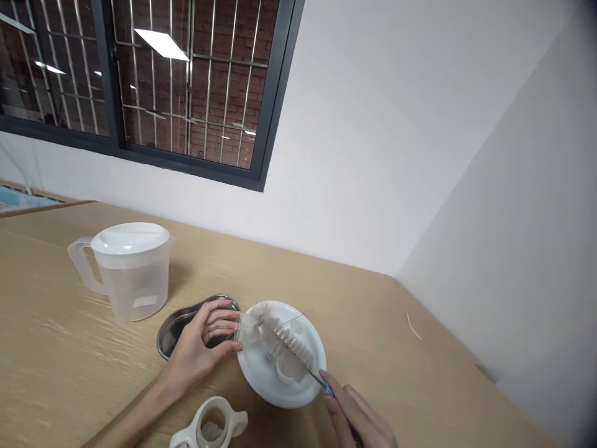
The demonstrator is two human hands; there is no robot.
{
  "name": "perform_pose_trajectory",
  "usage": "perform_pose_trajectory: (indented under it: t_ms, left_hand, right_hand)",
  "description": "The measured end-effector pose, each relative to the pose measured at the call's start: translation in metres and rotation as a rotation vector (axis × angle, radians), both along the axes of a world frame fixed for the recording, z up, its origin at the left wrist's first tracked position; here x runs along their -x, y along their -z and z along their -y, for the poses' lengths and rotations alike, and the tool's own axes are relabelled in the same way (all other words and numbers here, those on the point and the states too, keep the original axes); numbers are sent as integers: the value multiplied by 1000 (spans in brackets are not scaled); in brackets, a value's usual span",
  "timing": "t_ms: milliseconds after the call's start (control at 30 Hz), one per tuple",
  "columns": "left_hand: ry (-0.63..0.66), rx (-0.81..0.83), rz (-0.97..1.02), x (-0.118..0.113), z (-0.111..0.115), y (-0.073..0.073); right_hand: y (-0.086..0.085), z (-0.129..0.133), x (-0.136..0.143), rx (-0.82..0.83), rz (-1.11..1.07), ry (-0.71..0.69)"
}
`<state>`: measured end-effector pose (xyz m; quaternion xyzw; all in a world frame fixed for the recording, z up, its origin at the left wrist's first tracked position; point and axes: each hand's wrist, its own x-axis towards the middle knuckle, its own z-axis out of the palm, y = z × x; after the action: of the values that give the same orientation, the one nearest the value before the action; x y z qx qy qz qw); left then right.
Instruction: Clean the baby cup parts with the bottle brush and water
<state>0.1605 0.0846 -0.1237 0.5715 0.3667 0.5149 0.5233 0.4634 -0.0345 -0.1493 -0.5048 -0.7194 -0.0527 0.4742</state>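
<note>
You hold a white-bristled brush (295, 350) to a clear container (238, 328) above a white bowl (319, 367) on the tabletop (373, 323).

Your right hand (358, 415) is clamped on the brush's handle; your left hand (201, 343) grips the container's end, by a metal tray (170, 330). How deep the bristles reach is unclear.

It looks like a plain indoor workroom, perhaps a lab, given the metal tray (173, 330) and bristle brush (295, 348) at lower centre, the wood-toned table (368, 330), white walls (368, 124), and light panels (161, 44) mirrored in the upper-left barred window (196, 93).
</note>
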Motion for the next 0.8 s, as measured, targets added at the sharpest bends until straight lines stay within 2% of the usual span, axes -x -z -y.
perform_pose_trajectory:
  t_ms: [67,167,233,433,600,700,800]
  left_hand:
    - [13,-4,11,0,1,0]
    - [27,3,20,-1,0,1]
    - [35,5,13,0,-1,1]
    - [47,20,33,1,0,1]
    - [77,30,48,1,1,2]
    - [78,2,22,1,1,2]
    - [37,-32,-56,1,2,-2]
  right_hand:
    - [-4,-1,-10,6,109,-7]
    - [-5,-1,-22,-42,105,110]
    - [-2,1,-20,-39,75,139]
    - [-2,0,-9,-6,120,35]
    - [-1,-1,-19,-1,50,177]
    - [5,0,-15,23,11,122]
    - [6,-2,-13,81,71,50]
